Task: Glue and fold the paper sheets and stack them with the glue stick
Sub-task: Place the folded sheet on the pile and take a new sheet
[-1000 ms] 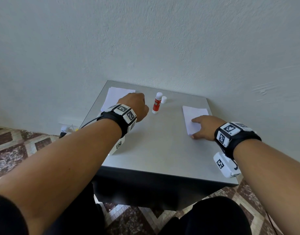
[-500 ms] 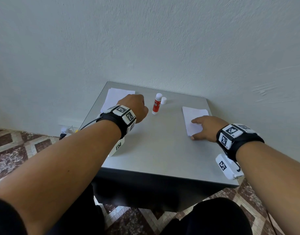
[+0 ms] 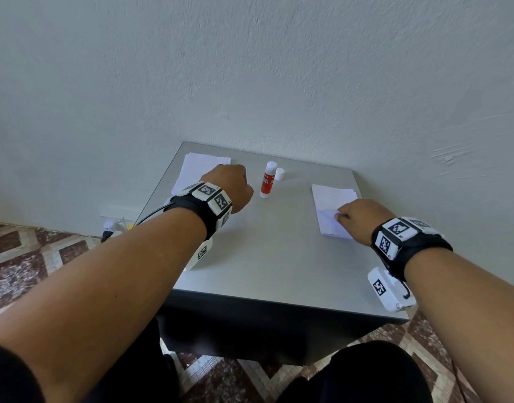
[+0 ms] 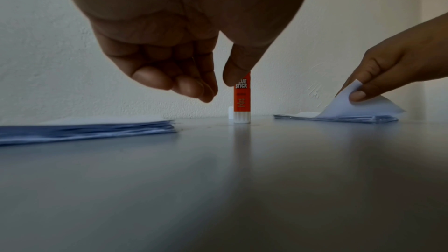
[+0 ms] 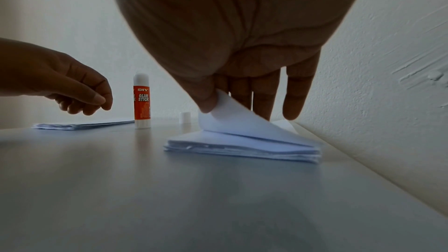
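A red and white glue stick (image 3: pixel 268 180) (image 4: pixel 241 99) (image 5: pixel 142 102) stands upright at the back middle of the grey table (image 3: pixel 267 257), its white cap (image 3: pixel 279 174) (image 5: pixel 184 117) just behind it. One stack of white sheets (image 3: pixel 197 170) (image 4: pixel 87 130) lies at the back left, another stack (image 3: pixel 333 207) (image 5: pixel 242 147) at the right. My left hand (image 3: pixel 229 187) (image 4: pixel 213 91) hovers left of the glue stick, fingers loosely curled, holding nothing. My right hand (image 3: pixel 356 218) (image 5: pixel 213 102) pinches the near corner of the top sheet (image 5: pixel 232 120) (image 4: pixel 361 106) of the right stack, lifted off the pile.
A textured wall (image 3: pixel 250 68) runs right behind the table and along its right side. Patterned floor tiles (image 3: pixel 32 257) lie beyond the left edge, with a wall socket and plug (image 3: pixel 112 226) there. My knees sit under the near edge.
My right hand went from lying flat on the right stack to pinching the top sheet's corner and raising it. The left hand has barely moved.
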